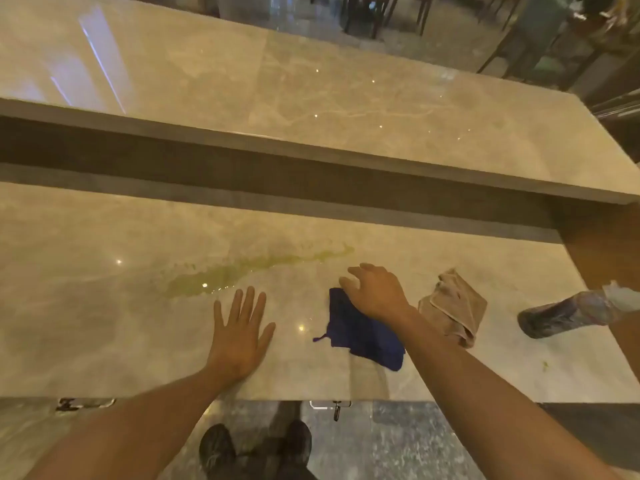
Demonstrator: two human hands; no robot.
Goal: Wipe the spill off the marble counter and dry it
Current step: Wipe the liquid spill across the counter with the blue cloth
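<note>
Spill (256,268) not yet touched: yellow-green streak across the marble desk (104,323), running diagonally from a puddle just beyond the left hand (239,327) toward the far right. Left hand lies flat on the desk, fingers (242,299) straight and spread wide, holding nothing. Right hand (375,294) sits over the top edge of the blue cloth (363,336), fingers loosely curved; can't tell if it's gripping the cloth or just resting on it. Beige cloth (453,306) lies crumpled just right of that, probably the drying one. Spray bottle (568,311) lies on its side near the right edge.

Risks as I see it:
- Puddle is close to the left fingertips; a small slide forward puts the palm in it and tracks it around.
- One bunched cloth on a long streak likely smears rather than lifts.
- Wiping toward the near edge could push liquid onto the floor.
- Small green speck (545,365) far right, easy to miss.
</note>
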